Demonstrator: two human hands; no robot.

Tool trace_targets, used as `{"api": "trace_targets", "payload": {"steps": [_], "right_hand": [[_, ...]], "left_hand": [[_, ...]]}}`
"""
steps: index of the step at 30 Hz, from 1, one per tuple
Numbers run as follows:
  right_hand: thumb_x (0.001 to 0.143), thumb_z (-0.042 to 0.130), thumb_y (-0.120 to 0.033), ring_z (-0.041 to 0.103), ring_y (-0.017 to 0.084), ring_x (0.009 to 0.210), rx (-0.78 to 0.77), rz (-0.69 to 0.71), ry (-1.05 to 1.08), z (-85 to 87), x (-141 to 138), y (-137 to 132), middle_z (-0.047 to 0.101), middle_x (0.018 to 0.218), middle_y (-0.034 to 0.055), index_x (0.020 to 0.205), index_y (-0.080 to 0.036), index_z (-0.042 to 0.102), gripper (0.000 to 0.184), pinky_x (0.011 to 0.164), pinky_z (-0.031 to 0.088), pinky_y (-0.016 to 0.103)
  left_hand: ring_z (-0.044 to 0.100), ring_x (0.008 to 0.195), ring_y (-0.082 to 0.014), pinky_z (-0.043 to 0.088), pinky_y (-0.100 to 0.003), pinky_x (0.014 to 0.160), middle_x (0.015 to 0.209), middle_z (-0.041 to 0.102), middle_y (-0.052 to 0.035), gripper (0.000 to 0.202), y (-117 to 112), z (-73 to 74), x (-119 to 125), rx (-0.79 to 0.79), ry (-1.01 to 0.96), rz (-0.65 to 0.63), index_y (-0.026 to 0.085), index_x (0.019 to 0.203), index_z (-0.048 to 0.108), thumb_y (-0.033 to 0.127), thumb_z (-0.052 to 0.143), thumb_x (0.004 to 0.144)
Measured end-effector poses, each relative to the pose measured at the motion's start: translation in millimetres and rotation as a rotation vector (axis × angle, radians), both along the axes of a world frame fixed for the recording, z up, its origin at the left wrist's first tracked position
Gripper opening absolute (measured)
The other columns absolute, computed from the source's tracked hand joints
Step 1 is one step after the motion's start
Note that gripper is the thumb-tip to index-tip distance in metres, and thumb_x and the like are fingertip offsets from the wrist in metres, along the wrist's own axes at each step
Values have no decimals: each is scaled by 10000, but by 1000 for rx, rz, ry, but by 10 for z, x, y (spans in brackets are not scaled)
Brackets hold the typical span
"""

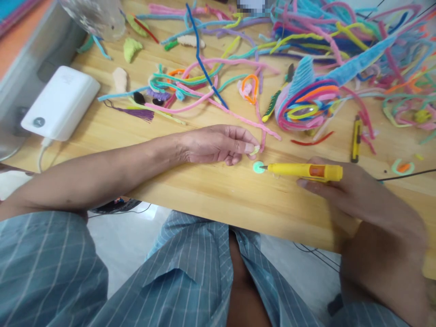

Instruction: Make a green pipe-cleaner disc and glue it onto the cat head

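Note:
My right hand (344, 190) grips a yellow glue gun (303, 170) that lies level over the wooden table (211, 190), its tip touching a small green coiled pipe-cleaner disc (259, 167). My left hand (218, 144) rests on the table just left of the disc, fingers pinched on a small pale yellow-green piece (255, 149). A pink pipe cleaner (238, 117) runs just beyond the left fingertips.
Many loose coloured pipe cleaners (340, 41) cover the back of the table, with a coiled multicolour bundle (306, 105). A white power bank (61, 102) lies at left, a yellow utility knife (356, 139) at right, a clear container (97, 16) at the back left.

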State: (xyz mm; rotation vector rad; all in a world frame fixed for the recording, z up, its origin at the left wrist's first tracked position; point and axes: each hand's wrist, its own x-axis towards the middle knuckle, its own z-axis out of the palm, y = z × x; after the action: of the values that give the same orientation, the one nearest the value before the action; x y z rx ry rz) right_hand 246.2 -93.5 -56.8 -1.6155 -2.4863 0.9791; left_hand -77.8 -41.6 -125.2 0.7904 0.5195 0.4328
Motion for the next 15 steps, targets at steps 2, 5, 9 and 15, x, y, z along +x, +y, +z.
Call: {"api": "trace_targets", "payload": {"steps": [2, 5, 9, 15], "right_hand": [[944, 578, -827, 526, 196, 546, 8, -3, -2, -2, -10, 2, 601, 633, -1, 791, -265, 627, 584, 549, 433, 339], [945, 570, -824, 549, 204, 555, 21, -5, -4, -7, -14, 1, 630, 645, 10, 785, -264, 636, 586, 554, 442, 345], [948, 607, -758, 564, 212, 550, 11, -25, -14, -21, 15, -5, 657, 652, 4, 826, -269, 655, 506, 560, 460, 353], [959, 619, -733, 557, 197, 539, 18, -17, -3, -33, 46, -11, 654, 652, -1, 825, -262, 659, 491, 576, 470, 350]], "left_hand": [[649, 625, -50, 528, -157, 577, 915, 799, -28, 296, -2, 4, 1, -9, -1, 1, 137, 993, 780, 251, 986, 815], [646, 621, -51, 523, -160, 575, 905, 799, -29, 274, -4, 6, 1, -19, -8, 4, 130, 993, 781, 224, 976, 823], [645, 617, -51, 519, -168, 574, 909, 800, -35, 251, -3, 7, 1, -15, -7, 5, 128, 989, 782, 212, 964, 837], [638, 617, -50, 516, -167, 576, 913, 805, -36, 267, -6, 14, 1, 2, 4, 7, 137, 982, 786, 246, 975, 828]]}}
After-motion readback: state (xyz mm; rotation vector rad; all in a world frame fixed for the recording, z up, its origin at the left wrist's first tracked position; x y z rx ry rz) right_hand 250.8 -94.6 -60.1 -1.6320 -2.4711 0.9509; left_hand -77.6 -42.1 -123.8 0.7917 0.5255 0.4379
